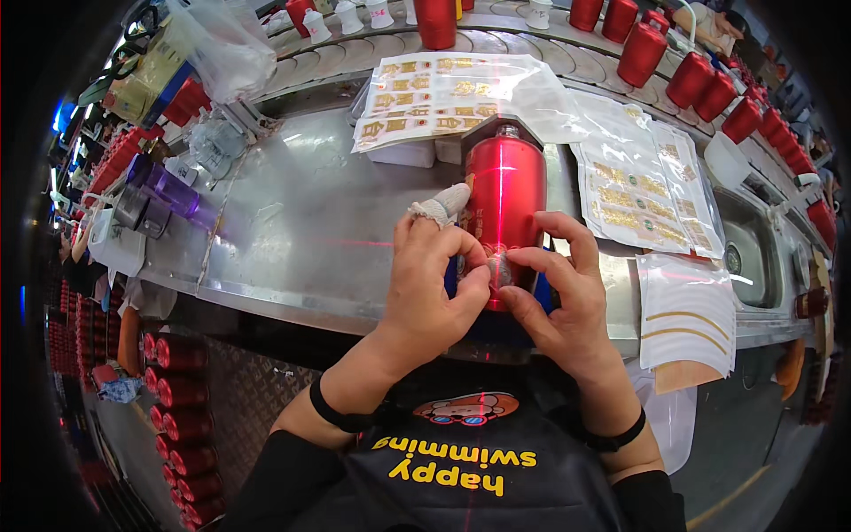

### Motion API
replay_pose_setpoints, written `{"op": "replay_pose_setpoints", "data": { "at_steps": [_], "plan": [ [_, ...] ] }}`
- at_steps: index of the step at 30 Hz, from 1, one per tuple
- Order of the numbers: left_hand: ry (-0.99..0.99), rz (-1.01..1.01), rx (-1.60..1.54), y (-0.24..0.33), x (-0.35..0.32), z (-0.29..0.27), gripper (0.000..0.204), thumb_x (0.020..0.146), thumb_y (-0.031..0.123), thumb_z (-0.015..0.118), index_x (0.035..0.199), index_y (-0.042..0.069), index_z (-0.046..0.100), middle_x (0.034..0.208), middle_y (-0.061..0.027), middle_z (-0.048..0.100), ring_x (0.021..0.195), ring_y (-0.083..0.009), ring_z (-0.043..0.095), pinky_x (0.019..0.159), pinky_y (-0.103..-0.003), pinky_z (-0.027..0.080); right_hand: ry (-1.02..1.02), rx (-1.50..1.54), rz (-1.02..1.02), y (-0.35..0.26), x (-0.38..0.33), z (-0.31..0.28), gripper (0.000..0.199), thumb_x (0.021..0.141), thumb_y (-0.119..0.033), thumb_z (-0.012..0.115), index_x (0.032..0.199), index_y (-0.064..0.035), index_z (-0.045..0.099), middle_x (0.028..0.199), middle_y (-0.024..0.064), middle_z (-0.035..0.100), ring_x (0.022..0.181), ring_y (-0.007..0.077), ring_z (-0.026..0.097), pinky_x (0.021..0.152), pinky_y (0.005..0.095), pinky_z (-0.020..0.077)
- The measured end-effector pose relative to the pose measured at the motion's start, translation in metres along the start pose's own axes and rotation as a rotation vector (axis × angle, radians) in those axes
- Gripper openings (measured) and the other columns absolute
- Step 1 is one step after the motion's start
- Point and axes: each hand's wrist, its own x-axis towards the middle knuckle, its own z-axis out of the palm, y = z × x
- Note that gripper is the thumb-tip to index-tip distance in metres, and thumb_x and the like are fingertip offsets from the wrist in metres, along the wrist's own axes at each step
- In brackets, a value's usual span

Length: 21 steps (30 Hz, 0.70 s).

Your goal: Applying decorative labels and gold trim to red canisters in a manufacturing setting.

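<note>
A glossy red bottle (pixel 505 191) lies in front of me with its neck pointing away, in a dark holder (pixel 538 133). Gold marks show on its left side, and a red laser line runs along it. At its near end, a small greyish translucent piece, apparently a decal (pixel 500 269), sits between my fingertips. My left hand (pixel 425 279) pinches the left edge of this piece; one of its fingers wears a white wrap (pixel 434 209) and touches the bottle's side. With thumb and fingers, my right hand (pixel 567 288) pinches the piece from the right.
Sheets of gold decals (pixel 425 97) lie beyond the bottle, with more decal sheets (pixel 634 191) to the right. White sheets with gold arcs (pixel 687 319) overhang the front edge beside a sink (pixel 745 253). A purple bottle (pixel 164 184) stands left. Red bottles (pixel 643 53) line the conveyor behind.
</note>
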Motion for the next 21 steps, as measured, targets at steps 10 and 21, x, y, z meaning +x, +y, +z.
{"op": "replay_pose_setpoints", "data": {
  "at_steps": [10, 21],
  "plan": [
    [-0.122, -0.073, -0.344, 0.005, 0.003, -0.008, 0.017, 0.086, 0.015, 0.06, 0.096, 0.005, 0.069, 0.14, -0.0224, 0.046, 0.122, -0.0308, 0.045, 0.108, -0.04, 0.026, -0.003, -0.021, -0.025, -0.009, 0.002, -0.003, 0.036, 0.068, -0.016, 0.083, 0.097, -0.0051, 0.064, 0.13, 0.0187, 0.045, 0.113, 0.0345, 0.048, 0.089, 0.0387, 0.0448],
    [-0.001, 0.31, 0.123, -0.007, -0.016, 0.0, 0.045, 0.082, 0.032, 0.068, 0.121, 0.01, 0.061, 0.121, -0.0069, 0.064, 0.118, -0.0311, 0.047, 0.107, -0.053, 0.027, 0.089, 0.349, 0.246, 0.021, -0.009, 0.0, 0.009, 0.081, -0.008, 0.068, 0.084, -0.0028, 0.061, 0.117, 0.0161, 0.053, 0.106, 0.0266, 0.054, 0.094, 0.0367, 0.0421]
  ]
}}
